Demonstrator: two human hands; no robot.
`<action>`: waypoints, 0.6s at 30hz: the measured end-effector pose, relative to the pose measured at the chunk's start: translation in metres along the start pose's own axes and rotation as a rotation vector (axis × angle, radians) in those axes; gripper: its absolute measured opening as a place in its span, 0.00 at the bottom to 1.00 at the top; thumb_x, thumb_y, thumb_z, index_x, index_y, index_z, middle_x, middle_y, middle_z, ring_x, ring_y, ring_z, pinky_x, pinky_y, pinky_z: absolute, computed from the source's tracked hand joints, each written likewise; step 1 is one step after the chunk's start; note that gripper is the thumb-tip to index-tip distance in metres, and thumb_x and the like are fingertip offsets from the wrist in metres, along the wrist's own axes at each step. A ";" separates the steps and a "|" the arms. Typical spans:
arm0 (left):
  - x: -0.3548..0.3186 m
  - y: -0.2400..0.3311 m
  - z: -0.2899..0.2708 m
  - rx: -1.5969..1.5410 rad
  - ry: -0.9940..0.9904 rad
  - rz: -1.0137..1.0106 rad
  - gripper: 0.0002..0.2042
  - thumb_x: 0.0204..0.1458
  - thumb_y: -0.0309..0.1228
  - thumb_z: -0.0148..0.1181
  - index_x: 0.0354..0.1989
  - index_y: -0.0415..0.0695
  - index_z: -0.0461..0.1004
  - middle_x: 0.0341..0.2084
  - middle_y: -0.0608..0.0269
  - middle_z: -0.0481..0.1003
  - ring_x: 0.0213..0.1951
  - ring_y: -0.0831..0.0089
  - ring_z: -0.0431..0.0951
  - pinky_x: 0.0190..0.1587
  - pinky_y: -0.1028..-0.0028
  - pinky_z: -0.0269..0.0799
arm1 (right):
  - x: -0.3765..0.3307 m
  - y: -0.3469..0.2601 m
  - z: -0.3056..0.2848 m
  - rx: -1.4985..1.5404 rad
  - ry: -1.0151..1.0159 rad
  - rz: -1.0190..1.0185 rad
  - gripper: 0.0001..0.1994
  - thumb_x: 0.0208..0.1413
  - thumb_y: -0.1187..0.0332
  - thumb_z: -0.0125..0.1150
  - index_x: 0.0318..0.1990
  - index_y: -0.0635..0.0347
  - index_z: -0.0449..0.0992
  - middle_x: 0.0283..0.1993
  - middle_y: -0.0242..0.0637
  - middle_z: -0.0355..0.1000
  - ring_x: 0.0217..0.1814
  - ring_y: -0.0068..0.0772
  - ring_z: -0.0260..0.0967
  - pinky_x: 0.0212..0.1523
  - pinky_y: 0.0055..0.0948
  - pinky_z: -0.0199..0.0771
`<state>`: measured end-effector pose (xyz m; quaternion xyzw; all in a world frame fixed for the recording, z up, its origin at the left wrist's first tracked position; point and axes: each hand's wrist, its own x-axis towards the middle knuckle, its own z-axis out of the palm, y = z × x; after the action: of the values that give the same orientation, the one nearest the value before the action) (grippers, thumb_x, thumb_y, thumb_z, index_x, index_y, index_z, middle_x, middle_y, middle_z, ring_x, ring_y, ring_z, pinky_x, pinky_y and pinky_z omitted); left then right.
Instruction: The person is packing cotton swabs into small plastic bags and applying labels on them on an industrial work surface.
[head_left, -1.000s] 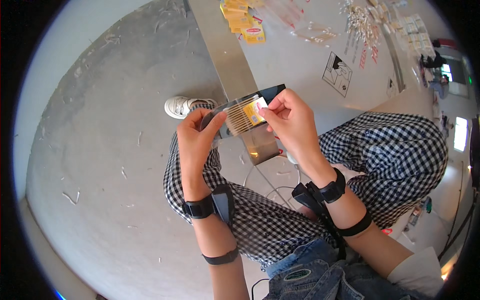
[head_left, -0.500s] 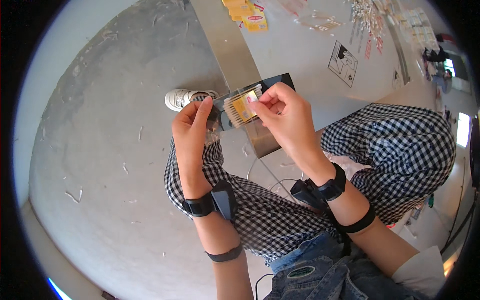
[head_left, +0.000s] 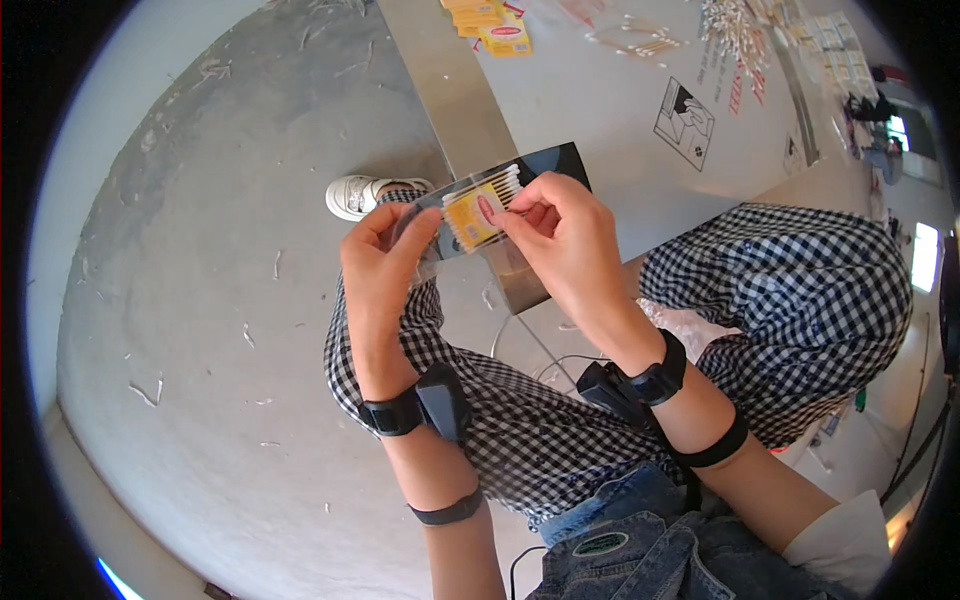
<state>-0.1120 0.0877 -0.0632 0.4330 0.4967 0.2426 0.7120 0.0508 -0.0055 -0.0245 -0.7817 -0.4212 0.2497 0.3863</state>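
The floor fills the left side, grey concrete with pale scraps scattered on it. A white shoe rests on it, just under the raised hands.

The left hand is held up over the checked knee, its grip closed: thumb and fingers pinch the left end of a clear packet of cotton swabs. A black band with a small black box sits on that wrist, and a thinner band lies further down the forearm.

The packet is held in the air between the two hands, above the lap and in front of the bench edge, tilted so its right end is higher. A yellow label shows through the film, with the white swab tips fanned above it. A dark flat card lies behind the packet; whether it is part of the packet I cannot tell.

The right hand grips the packet's right end, thumb on the yellow label and fingers curled behind, so this grip is also closed on it. The right wrist wears the same kind of black band and box.

Beyond the hands is the bench, pale grey with a metal leg below. On its far part lie yellow labels, loose swabs and a printed sheet.
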 end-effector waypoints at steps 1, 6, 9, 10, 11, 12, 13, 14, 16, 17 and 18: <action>-0.001 0.003 0.001 0.000 -0.001 0.005 0.08 0.56 0.29 0.66 0.36 0.35 0.79 0.26 0.74 0.75 0.30 0.86 0.70 0.33 0.83 0.63 | 0.000 -0.003 -0.005 -0.088 0.028 -0.062 0.09 0.53 0.74 0.69 0.37 0.64 0.74 0.32 0.39 0.74 0.29 0.33 0.72 0.27 0.31 0.71; 0.002 0.007 -0.005 0.056 0.442 0.334 0.11 0.60 0.31 0.62 0.44 0.34 0.79 0.35 0.65 0.79 0.38 0.80 0.74 0.42 0.76 0.70 | -0.032 -0.066 -0.083 -0.077 -0.099 -0.154 0.11 0.51 0.76 0.69 0.41 0.60 0.75 0.33 0.34 0.71 0.28 0.31 0.69 0.28 0.29 0.69; -0.018 -0.001 -0.023 0.315 0.696 0.564 0.09 0.59 0.27 0.62 0.43 0.35 0.77 0.37 0.61 0.79 0.38 0.74 0.75 0.44 0.71 0.72 | -0.059 -0.102 -0.164 -0.109 -0.137 -0.578 0.10 0.47 0.77 0.70 0.37 0.61 0.77 0.29 0.32 0.70 0.30 0.30 0.69 0.27 0.26 0.66; -0.007 0.009 0.009 0.354 0.797 0.703 0.07 0.58 0.25 0.62 0.42 0.36 0.77 0.37 0.60 0.78 0.38 0.72 0.75 0.44 0.70 0.72 | -0.074 -0.137 -0.231 -0.494 -0.080 -0.742 0.08 0.48 0.75 0.70 0.36 0.61 0.79 0.28 0.31 0.71 0.30 0.30 0.69 0.28 0.25 0.66; -0.008 0.013 0.021 0.426 0.767 0.784 0.06 0.57 0.22 0.61 0.41 0.36 0.77 0.37 0.59 0.78 0.38 0.69 0.76 0.45 0.69 0.72 | -0.100 -0.124 -0.289 -0.016 0.084 -0.641 0.08 0.54 0.74 0.66 0.41 0.62 0.79 0.35 0.34 0.73 0.33 0.29 0.70 0.32 0.24 0.69; -0.008 0.016 0.035 0.502 0.741 0.866 0.06 0.55 0.19 0.61 0.40 0.36 0.76 0.36 0.58 0.78 0.38 0.66 0.76 0.45 0.68 0.72 | -0.123 -0.108 -0.336 0.469 0.229 -0.529 0.09 0.59 0.73 0.63 0.46 0.62 0.79 0.42 0.36 0.76 0.36 0.28 0.70 0.37 0.22 0.71; -0.008 0.027 0.064 0.480 0.590 0.955 0.08 0.53 0.17 0.60 0.41 0.37 0.76 0.35 0.56 0.77 0.38 0.62 0.77 0.45 0.68 0.72 | -0.102 -0.121 -0.344 0.056 0.566 -0.653 0.03 0.62 0.74 0.56 0.40 0.63 0.71 0.34 0.34 0.66 0.26 0.24 0.60 0.27 0.21 0.61; -0.013 0.032 0.075 0.502 0.422 0.906 0.09 0.52 0.16 0.60 0.41 0.38 0.77 0.37 0.53 0.77 0.40 0.57 0.77 0.45 0.66 0.73 | -0.065 -0.131 -0.339 -0.346 0.859 -0.722 0.05 0.64 0.76 0.50 0.35 0.63 0.62 0.27 0.33 0.57 0.17 0.21 0.51 0.17 0.21 0.50; -0.013 0.059 0.107 0.682 0.226 0.849 0.14 0.49 0.16 0.60 0.45 0.41 0.77 0.43 0.51 0.77 0.47 0.54 0.77 0.47 0.62 0.74 | -0.061 -0.083 -0.393 -0.195 0.896 -0.458 0.05 0.64 0.74 0.58 0.43 0.65 0.75 0.42 0.37 0.72 0.39 0.26 0.69 0.39 0.21 0.68; -0.002 0.067 0.124 0.733 0.166 0.912 0.15 0.49 0.17 0.60 0.46 0.41 0.77 0.44 0.51 0.77 0.47 0.54 0.77 0.47 0.62 0.74 | -0.043 -0.046 -0.403 -0.294 0.748 -0.409 0.08 0.61 0.77 0.59 0.47 0.62 0.76 0.44 0.36 0.73 0.40 0.25 0.70 0.41 0.21 0.70; 0.012 0.069 0.137 0.792 0.101 0.962 0.15 0.49 0.19 0.60 0.47 0.40 0.76 0.45 0.52 0.77 0.48 0.54 0.77 0.48 0.62 0.75 | -0.012 -0.024 -0.399 -0.384 0.591 -0.349 0.12 0.59 0.79 0.59 0.50 0.59 0.77 0.46 0.35 0.75 0.40 0.23 0.70 0.43 0.22 0.72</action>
<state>0.0243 0.0805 0.0075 0.8273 0.3313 0.3537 0.2842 0.3191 -0.1641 0.2265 -0.7945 -0.4576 -0.1390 0.3743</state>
